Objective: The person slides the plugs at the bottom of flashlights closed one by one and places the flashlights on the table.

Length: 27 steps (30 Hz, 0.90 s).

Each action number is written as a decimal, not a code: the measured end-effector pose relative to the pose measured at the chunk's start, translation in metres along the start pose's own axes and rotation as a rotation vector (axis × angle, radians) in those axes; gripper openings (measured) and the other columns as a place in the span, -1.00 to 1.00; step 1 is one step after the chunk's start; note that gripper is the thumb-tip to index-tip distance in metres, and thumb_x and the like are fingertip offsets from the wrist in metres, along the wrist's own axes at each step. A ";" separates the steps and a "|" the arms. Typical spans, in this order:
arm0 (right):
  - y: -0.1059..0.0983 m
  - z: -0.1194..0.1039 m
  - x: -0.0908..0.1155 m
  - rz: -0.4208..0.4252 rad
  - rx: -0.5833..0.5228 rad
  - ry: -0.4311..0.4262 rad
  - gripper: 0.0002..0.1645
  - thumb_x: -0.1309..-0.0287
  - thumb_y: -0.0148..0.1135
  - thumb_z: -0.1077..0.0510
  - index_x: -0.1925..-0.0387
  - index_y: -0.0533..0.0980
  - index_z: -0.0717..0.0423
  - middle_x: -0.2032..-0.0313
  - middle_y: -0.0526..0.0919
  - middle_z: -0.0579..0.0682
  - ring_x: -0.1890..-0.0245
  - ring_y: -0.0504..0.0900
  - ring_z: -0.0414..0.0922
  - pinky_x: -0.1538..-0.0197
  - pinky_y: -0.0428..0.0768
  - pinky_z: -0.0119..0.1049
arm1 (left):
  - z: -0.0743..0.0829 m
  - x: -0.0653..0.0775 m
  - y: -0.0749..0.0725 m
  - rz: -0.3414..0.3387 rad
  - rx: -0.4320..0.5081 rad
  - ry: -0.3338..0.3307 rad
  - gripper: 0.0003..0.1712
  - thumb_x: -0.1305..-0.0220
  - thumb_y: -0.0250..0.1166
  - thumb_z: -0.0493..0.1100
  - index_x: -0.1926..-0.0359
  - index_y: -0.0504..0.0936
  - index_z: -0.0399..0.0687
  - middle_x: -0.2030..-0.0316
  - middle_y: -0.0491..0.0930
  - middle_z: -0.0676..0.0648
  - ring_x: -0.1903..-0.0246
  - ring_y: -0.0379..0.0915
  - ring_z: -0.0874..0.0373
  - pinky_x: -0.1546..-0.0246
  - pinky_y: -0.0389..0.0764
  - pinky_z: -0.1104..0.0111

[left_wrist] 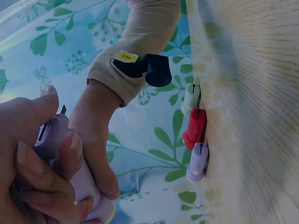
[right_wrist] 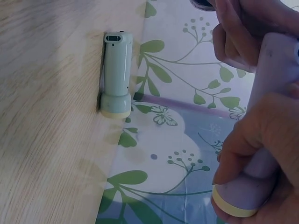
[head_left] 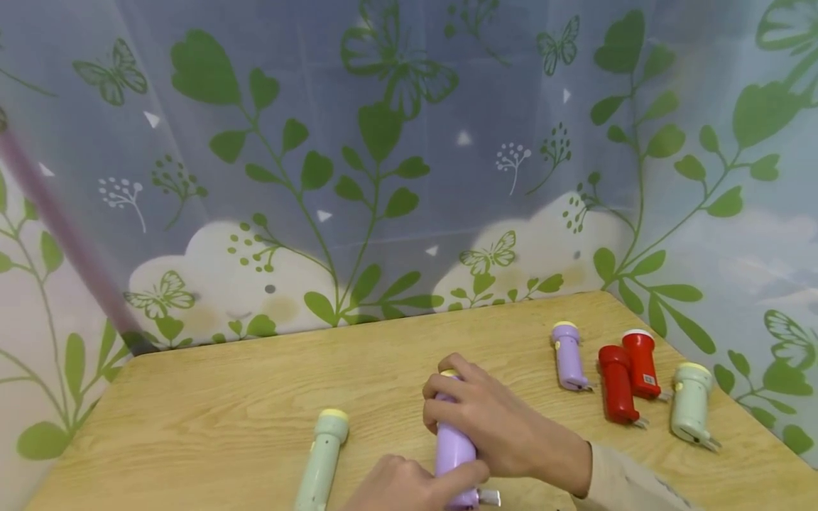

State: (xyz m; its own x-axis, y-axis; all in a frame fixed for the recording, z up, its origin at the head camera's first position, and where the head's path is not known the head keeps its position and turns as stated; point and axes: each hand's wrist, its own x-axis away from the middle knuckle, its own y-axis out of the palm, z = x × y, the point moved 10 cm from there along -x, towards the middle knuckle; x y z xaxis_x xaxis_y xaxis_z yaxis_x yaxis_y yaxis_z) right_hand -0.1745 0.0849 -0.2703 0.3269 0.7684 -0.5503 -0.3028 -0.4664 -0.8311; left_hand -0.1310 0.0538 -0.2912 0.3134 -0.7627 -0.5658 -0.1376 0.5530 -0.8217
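Observation:
Both hands hold one purple flashlight (head_left: 455,447) above the near part of the table. My right hand (head_left: 492,419) wraps its fingers over the head end, which has a pale yellow rim (right_wrist: 233,205). My left hand (head_left: 415,486) grips the tail end, with the thumb lying across the body. Metal plug prongs (head_left: 489,497) stick out sideways from that tail. In the left wrist view, the left fingers (left_wrist: 51,186) curl round the purple body (left_wrist: 84,182). To the left, a pale green flashlight (head_left: 322,458) lies on the table, its yellow-rimmed head pointing away.
On the table's right side lie another purple flashlight (head_left: 568,358), two red flashlights (head_left: 616,387) leaning close together, and a second pale green one (head_left: 691,401), all with prongs out. A leaf-and-butterfly patterned curtain (head_left: 383,177) borders the wooden table (head_left: 224,397) behind and at both sides.

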 end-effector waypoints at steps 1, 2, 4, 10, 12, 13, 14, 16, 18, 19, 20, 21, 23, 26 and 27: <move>0.000 -0.001 0.000 0.000 -0.001 -0.003 -0.66 0.26 0.42 0.21 0.41 0.46 -0.14 0.25 0.49 -0.21 0.13 0.38 -0.13 0.13 0.50 -0.26 | 0.000 0.000 0.000 0.009 -0.004 -0.003 -0.52 0.01 0.47 -0.02 0.08 0.45 0.15 0.80 0.19 0.24 0.80 -0.10 0.55 0.71 -0.03 0.77; 0.000 -0.002 -0.001 0.000 -0.001 -0.006 -0.65 0.27 0.41 0.22 0.41 0.46 -0.14 0.25 0.49 -0.21 0.14 0.38 -0.13 0.13 0.49 -0.26 | 0.001 0.001 -0.001 0.021 -0.016 -0.004 -0.52 0.02 0.47 -0.02 0.08 0.46 0.15 0.81 0.20 0.24 0.80 -0.10 0.55 0.71 -0.03 0.77; 0.000 -0.004 -0.001 -0.003 0.003 -0.007 -0.65 0.28 0.41 0.23 0.41 0.46 -0.13 0.25 0.49 -0.21 0.14 0.37 -0.12 0.12 0.49 -0.25 | 0.002 0.002 -0.002 0.042 -0.037 -0.009 -0.55 0.02 0.47 -0.02 0.11 0.46 0.18 0.81 0.18 0.24 0.81 -0.11 0.55 0.71 -0.04 0.75; 0.002 -0.003 0.000 -0.020 0.021 0.013 -0.62 0.36 0.39 0.28 0.41 0.45 -0.09 0.23 0.50 -0.18 0.12 0.38 -0.09 0.12 0.50 -0.22 | 0.002 0.001 0.000 0.045 -0.034 -0.034 -0.72 -0.16 0.39 0.05 0.16 0.51 0.22 0.81 0.22 0.23 0.82 -0.10 0.53 0.73 -0.02 0.73; 0.002 -0.002 0.001 -0.026 0.027 0.021 -0.60 0.39 0.38 0.28 0.41 0.45 -0.09 0.22 0.50 -0.17 0.13 0.38 -0.09 0.11 0.50 -0.21 | 0.002 0.001 0.002 0.034 -0.018 -0.034 -0.74 -0.18 0.37 0.04 0.14 0.53 0.20 0.81 0.26 0.22 0.82 -0.08 0.52 0.73 -0.02 0.74; 0.002 -0.002 0.001 -0.028 0.032 0.023 -0.60 0.40 0.37 0.28 0.41 0.45 -0.09 0.23 0.50 -0.17 0.13 0.38 -0.08 0.12 0.50 -0.20 | 0.002 0.001 0.002 0.030 -0.006 -0.030 -0.74 -0.18 0.37 0.02 0.13 0.53 0.19 0.80 0.29 0.21 0.82 -0.07 0.52 0.73 -0.01 0.74; 0.002 -0.001 0.002 -0.029 0.037 0.025 -0.59 0.42 0.37 0.28 0.41 0.45 -0.09 0.23 0.51 -0.17 0.13 0.38 -0.08 0.12 0.50 -0.20 | 0.002 0.001 0.003 0.027 -0.001 -0.025 -0.74 -0.20 0.36 0.01 0.12 0.53 0.18 0.79 0.31 0.21 0.83 -0.05 0.52 0.73 -0.01 0.75; 0.003 0.000 0.002 -0.031 0.045 0.029 -0.60 0.41 0.38 0.27 0.41 0.45 -0.10 0.22 0.51 -0.17 0.13 0.38 -0.08 0.11 0.50 -0.20 | 0.002 0.001 0.003 0.023 0.018 -0.017 -0.74 -0.20 0.36 -0.03 0.12 0.52 0.16 0.77 0.34 0.20 0.82 -0.03 0.52 0.72 -0.01 0.77; 0.003 0.001 0.003 -0.032 0.048 0.031 -0.62 0.36 0.41 0.24 0.41 0.45 -0.10 0.22 0.50 -0.17 0.13 0.38 -0.08 0.11 0.49 -0.19 | 0.001 0.001 0.005 0.007 0.043 -0.013 -0.75 -0.22 0.35 -0.06 0.11 0.50 0.14 0.74 0.37 0.21 0.82 -0.01 0.53 0.71 0.00 0.78; 0.003 0.001 0.004 -0.031 0.049 0.033 -0.62 0.35 0.42 0.23 0.41 0.45 -0.10 0.22 0.50 -0.17 0.13 0.38 -0.08 0.11 0.49 -0.19 | 0.001 0.001 0.006 -0.006 0.059 -0.013 -0.74 -0.23 0.35 -0.08 0.10 0.49 0.13 0.72 0.39 0.21 0.82 0.00 0.54 0.71 0.00 0.79; 0.003 0.002 0.004 -0.030 0.047 0.035 -0.62 0.34 0.43 0.23 0.41 0.45 -0.09 0.22 0.50 -0.17 0.13 0.38 -0.08 0.11 0.49 -0.19 | 0.001 0.001 0.007 -0.021 0.074 -0.014 -0.74 -0.24 0.34 -0.10 0.09 0.48 0.13 0.71 0.40 0.21 0.82 0.00 0.55 0.71 0.01 0.80; 0.003 0.003 0.004 -0.028 0.045 0.037 -0.62 0.34 0.44 0.22 0.41 0.45 -0.09 0.22 0.50 -0.17 0.13 0.38 -0.08 0.11 0.49 -0.18 | 0.000 0.001 0.009 -0.037 0.090 -0.015 -0.73 -0.24 0.34 -0.11 0.08 0.46 0.13 0.69 0.42 0.20 0.82 0.01 0.55 0.71 0.01 0.80; 0.004 0.003 0.005 -0.025 0.042 0.040 -0.60 0.38 0.46 0.21 0.41 0.45 -0.09 0.22 0.50 -0.17 0.13 0.38 -0.08 0.11 0.49 -0.18 | 0.000 0.002 0.011 -0.065 0.124 -0.013 -0.70 -0.24 0.34 -0.13 0.06 0.45 0.12 0.66 0.46 0.20 0.81 0.03 0.56 0.71 0.04 0.81; 0.005 0.004 0.005 -0.028 0.033 0.041 -0.57 0.43 0.48 0.19 0.41 0.45 -0.08 0.22 0.49 -0.17 0.12 0.38 -0.07 0.10 0.49 -0.17 | -0.001 0.004 0.014 -0.100 0.166 -0.010 -0.65 -0.22 0.36 -0.13 0.02 0.44 0.10 0.63 0.51 0.18 0.80 0.05 0.57 0.70 0.08 0.81; 0.005 0.004 0.006 -0.030 0.029 0.041 -0.56 0.42 0.50 0.17 0.40 0.45 -0.09 0.21 0.49 -0.17 0.11 0.37 -0.07 0.10 0.49 -0.18 | -0.002 0.004 0.014 -0.109 0.176 -0.008 -0.63 -0.21 0.36 -0.13 0.00 0.43 0.10 0.62 0.53 0.18 0.79 0.06 0.58 0.69 0.09 0.81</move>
State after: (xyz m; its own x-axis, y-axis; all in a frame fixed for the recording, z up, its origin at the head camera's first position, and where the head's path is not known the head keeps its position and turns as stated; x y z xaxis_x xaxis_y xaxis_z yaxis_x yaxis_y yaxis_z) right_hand -0.1776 0.0882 -0.2777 0.3723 0.7630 -0.5284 -0.3183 -0.4298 -0.8450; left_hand -0.1332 0.0582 -0.3054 0.3246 -0.8189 -0.4734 0.0640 0.5184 -0.8528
